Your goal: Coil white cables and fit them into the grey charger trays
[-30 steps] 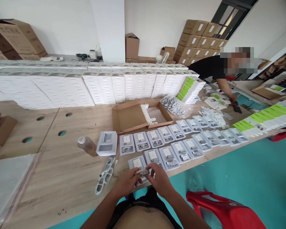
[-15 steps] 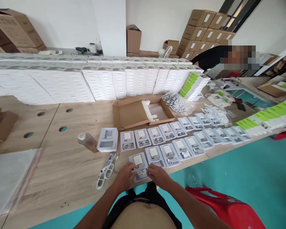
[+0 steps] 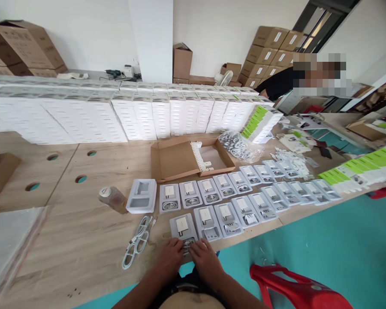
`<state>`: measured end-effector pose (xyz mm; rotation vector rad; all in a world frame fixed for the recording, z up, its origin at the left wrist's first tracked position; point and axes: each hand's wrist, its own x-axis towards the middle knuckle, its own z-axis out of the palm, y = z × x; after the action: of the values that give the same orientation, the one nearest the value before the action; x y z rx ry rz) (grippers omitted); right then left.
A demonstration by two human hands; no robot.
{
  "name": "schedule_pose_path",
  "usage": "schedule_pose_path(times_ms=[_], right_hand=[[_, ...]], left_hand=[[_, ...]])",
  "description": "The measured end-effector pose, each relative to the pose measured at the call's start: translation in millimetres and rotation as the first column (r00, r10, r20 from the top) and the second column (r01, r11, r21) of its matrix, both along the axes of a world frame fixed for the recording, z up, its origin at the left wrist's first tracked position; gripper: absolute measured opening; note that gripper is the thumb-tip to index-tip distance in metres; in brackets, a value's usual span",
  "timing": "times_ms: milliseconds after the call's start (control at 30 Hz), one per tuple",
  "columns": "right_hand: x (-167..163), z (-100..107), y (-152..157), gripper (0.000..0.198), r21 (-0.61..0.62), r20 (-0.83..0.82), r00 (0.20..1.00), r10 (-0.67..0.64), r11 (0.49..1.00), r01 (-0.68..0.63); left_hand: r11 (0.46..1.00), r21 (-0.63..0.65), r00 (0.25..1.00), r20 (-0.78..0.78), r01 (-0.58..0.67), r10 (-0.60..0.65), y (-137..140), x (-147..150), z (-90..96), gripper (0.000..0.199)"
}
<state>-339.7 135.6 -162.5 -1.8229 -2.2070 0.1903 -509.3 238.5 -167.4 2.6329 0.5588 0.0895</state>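
Observation:
A grey plastic tray (image 3: 173, 224) lies at the table's near edge with a white charger adapter (image 3: 182, 225) in its upper compartment. In its lower compartment sits a coiled white charging cable (image 3: 188, 243), partly covered by my fingers. My left hand (image 3: 170, 257) grips the cable's left side with curled fingers. From the right, my right hand (image 3: 206, 260) closes on the same coil. To the left, two loose white cables (image 3: 137, 241) lie on the wood. Just right of my tray stands another tray (image 3: 209, 219) with an adapter and an uncovered lower compartment.
More filled trays (image 3: 225, 187) run in two rows to the right. A stack of trays (image 3: 142, 195) stands beside a clear jar (image 3: 112, 200). Behind are an open cardboard box (image 3: 170, 159), bagged cables (image 3: 234, 143) and stacked white boxes (image 3: 138, 116). A red stool (image 3: 296, 283) stands right; a person is farther back.
My hands have come nearer to my body and now press lower over the coil in the tray. The view has tilted up slightly, and the tray sits a little farther left.

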Motion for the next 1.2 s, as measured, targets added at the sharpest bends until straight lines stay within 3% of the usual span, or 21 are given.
schedule_pose_path(times_ms=[100, 200, 300, 367, 433, 467, 533, 600, 700, 833, 900, 967, 1100, 1200], right_hand=[[-4, -4, 10, 0.014, -0.094, 0.057, 0.998, 0.015, 0.996, -0.009], [-5, 7, 26, 0.014, -0.233, 0.061, 0.996, 0.061, 0.971, -0.045], [-4, 31, 30, 0.02, -0.264, -0.064, 0.996, -0.057, 0.964, 0.038], [-3, 46, 26, 0.024, -0.262, -0.209, 0.956, -0.206, 0.954, 0.148], [-3, 56, 18, 0.026, -0.293, -0.341, 0.883, -0.323, 0.929, 0.227], [-5, 60, 15, 0.027, -0.318, -0.387, 0.849, -0.36, 0.916, 0.244], [-10, 64, 10, 0.028, -0.365, -0.451, 0.804, -0.388, 0.902, 0.23], [-17, 69, 9, 0.026, -0.399, -0.487, 0.791, -0.371, 0.9, 0.176], [-26, 77, 12, 0.024, -0.417, -0.512, 0.801, -0.31, 0.905, 0.084], [-30, 80, 13, 0.024, -0.379, -0.558, 0.785, -0.269, 0.924, 0.048], [-29, 79, 12, 0.023, -0.371, -0.598, 0.738, -0.311, 0.924, 0.088], [-25, 80, 15, 0.025, -0.399, -0.648, 0.651, -0.395, 0.904, 0.152], [-18, 100, 35, 0.046, -0.503, -0.746, 0.405, -0.528, 0.846, 0.177], [-16, 116, 53, 0.043, -0.523, -0.814, 0.286, -0.506, 0.852, 0.02]], left_hand=[[0.998, -0.057, 1.0, 0.001, -0.011, 0.011, -1, 1, 5.3, 0.013], [0.983, -0.179, 0.997, 0.069, -0.03, 0.042, 7, -11, 25.2, 0.02], [0.949, -0.193, 0.953, 0.121, -0.251, 0.277, 23, -44, 43.4, 0.025], [0.848, -0.117, 0.844, 0.098, -0.517, 0.527, 36, -73, 47.2, 0.022], [0.684, -0.034, 0.682, 0.043, -0.729, 0.73, 47, -98, 43.9, 0.02], [0.617, -0.009, 0.617, 0.01, -0.787, 0.787, 53, -107, 40.4, 0.023], [0.567, -0.007, 0.566, -0.055, -0.824, 0.822, 63, -115, 32.1, 0.032], [0.581, -0.044, 0.582, -0.095, -0.813, 0.808, 74, -111, 24.4, 0.033], [0.594, -0.107, 0.603, -0.121, -0.798, 0.788, 90, -98, 19.0, 0.015], [0.577, -0.166, 0.592, -0.063, -0.8, 0.803, 100, -99, 30.4, 0.007], [0.643, -0.136, 0.645, 0.033, -0.754, 0.763, 97, -103, 45.5, 0.007], [0.75, -0.072, 0.74, 0.127, -0.658, 0.661, 90, -103, 66.0, 0.009], [0.954, 0.049, 0.94, 0.194, -0.296, 0.282, 72, -78, 112.8, 0.022], [0.993, 0.109, 0.975, 0.219, -0.053, 0.028, 57, -50, 137.4, 0.028]])
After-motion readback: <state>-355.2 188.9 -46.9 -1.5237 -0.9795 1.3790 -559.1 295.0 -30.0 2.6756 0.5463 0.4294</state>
